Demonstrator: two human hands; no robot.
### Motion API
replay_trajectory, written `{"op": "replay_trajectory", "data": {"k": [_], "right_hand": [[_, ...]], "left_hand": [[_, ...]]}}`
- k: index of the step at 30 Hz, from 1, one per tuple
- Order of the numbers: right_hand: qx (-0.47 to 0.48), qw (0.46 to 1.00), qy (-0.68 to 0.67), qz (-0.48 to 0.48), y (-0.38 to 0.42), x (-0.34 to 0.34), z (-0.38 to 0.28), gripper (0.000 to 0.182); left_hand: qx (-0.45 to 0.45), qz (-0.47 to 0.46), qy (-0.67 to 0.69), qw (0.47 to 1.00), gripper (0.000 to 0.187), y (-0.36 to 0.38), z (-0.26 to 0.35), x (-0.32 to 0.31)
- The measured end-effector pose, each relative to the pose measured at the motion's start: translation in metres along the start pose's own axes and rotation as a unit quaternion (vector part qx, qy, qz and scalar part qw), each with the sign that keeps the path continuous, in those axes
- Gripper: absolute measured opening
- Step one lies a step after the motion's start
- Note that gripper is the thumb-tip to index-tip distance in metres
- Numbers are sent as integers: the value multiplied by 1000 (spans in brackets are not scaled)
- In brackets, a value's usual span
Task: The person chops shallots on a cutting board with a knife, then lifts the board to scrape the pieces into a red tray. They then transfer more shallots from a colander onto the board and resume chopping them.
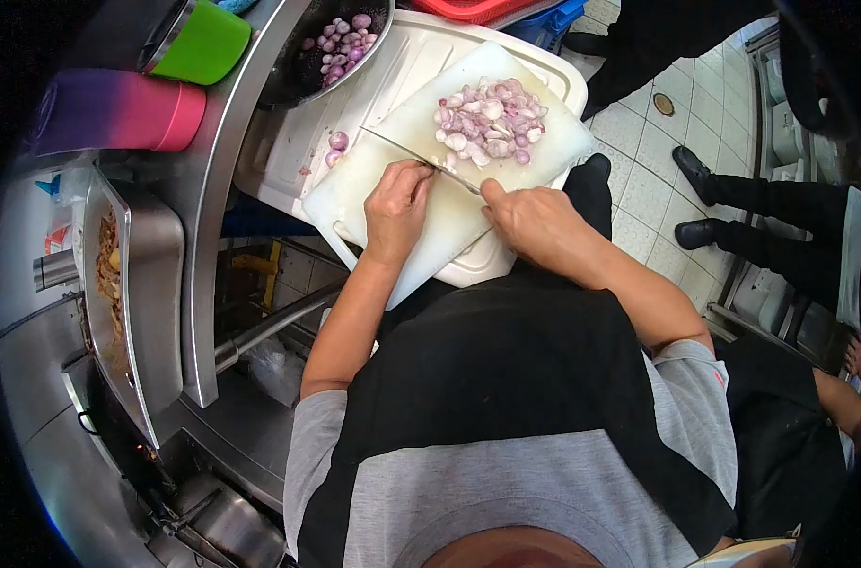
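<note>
My right hand (535, 222) grips the handle of a kitchen knife (407, 150), its blade lying slantwise above a white cutting board (459, 232). Close to the blade, the fingers of my left hand (395, 210) are pinched together; whatever they hold is hidden behind them. Sliced shallots (492, 115) form a pale pink heap on the far part of the board, beyond the knife. Two whole peeled shallots (338, 141) rest left of the board, on the white plastic lid (289, 156) beneath it.
A dark metal bowl (279, 76) with whole shallots stands at the upper left. A steel counter edge (202, 237) runs along the left, bearing a green cup (202, 43), a purple-pink tumbler (118, 112) and a food-filled steel pan (151, 293). Other people's legs (762, 194) are at right.
</note>
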State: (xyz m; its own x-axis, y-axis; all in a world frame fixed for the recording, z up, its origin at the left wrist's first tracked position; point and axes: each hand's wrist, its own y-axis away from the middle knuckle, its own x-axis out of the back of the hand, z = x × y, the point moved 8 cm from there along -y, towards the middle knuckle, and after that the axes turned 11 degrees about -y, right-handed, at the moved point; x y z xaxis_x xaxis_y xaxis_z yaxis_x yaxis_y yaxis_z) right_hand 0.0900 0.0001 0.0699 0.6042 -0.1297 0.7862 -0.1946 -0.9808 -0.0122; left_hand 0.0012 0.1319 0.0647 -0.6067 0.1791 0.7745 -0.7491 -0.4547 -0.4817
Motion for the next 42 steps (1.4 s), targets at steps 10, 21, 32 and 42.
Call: {"op": "replay_trajectory", "data": {"k": [10, 21, 32, 42], "right_hand": [[16, 1000, -7, -9, 7, 23, -15, 20], [9, 1000, 2, -5, -7, 13, -4, 21], [2, 1000, -4, -28, 0, 13, -2, 21], [-15, 1000, -18, -21, -10, 8, 1, 22]], "left_hand": [[2, 19, 3, 1000, 14, 2, -2, 1], [0, 17, -5, 1000, 12, 2, -3, 0], [4, 17, 2, 1000, 14, 1, -3, 0], [9, 15, 6, 1000, 13, 2, -4, -1]]}}
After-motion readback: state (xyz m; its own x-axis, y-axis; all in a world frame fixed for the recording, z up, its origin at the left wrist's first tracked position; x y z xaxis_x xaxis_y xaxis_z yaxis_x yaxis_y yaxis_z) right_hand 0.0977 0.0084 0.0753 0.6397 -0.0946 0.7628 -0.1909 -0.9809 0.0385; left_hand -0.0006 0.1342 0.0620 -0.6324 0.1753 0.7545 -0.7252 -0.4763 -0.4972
